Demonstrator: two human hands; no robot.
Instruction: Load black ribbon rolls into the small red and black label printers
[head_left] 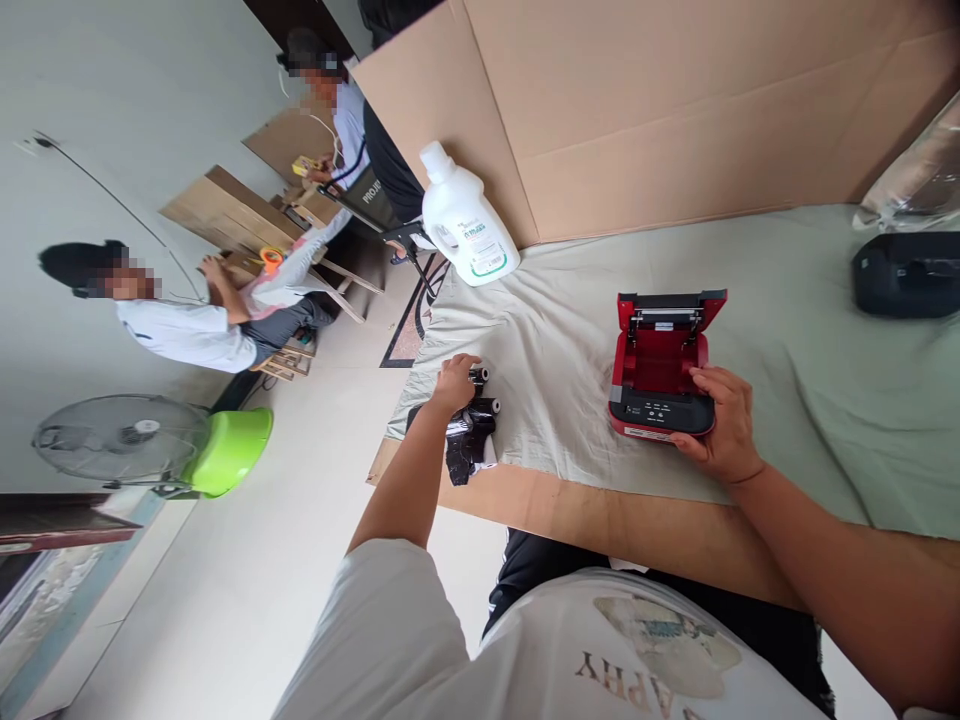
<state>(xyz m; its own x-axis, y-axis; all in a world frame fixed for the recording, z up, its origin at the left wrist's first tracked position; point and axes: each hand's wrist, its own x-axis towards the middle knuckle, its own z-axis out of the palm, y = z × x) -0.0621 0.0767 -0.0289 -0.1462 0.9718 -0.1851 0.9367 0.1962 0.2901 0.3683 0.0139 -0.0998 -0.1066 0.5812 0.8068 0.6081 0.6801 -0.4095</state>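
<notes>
The right hand (721,420) rests on the red printer (661,368), with the fingers curled over its front right corner and the thumb at the edge of the open paper bay; it grips the body and keeps it steady on the pale cloth (787,330) that covers the bench (600,515). The lid of the printer stands open and upright at the back, and the bay looks empty, as far as can be seen. The left hand (454,382) is well apart from it, at the left edge of the cloth, closed over a small roll with a black core (479,376); just below it lies a second roll (484,408) on a torn black plastic wrapper (466,452). I judge that the step in hand is to pick a roll and bring it to the open bay. To do it well, the roll should be lifted free of the wrapper, so that no plastic comes with it, and carried with the loose paper end held in by the fingers. The right hand should hold the printer flat and not press on the lid hinge. A white detergent bottle (466,222) stands at the far side by the cardboard wall (675,110), and a black device (907,272) lies at the right. Two other people sit on the floor at the left.
</notes>
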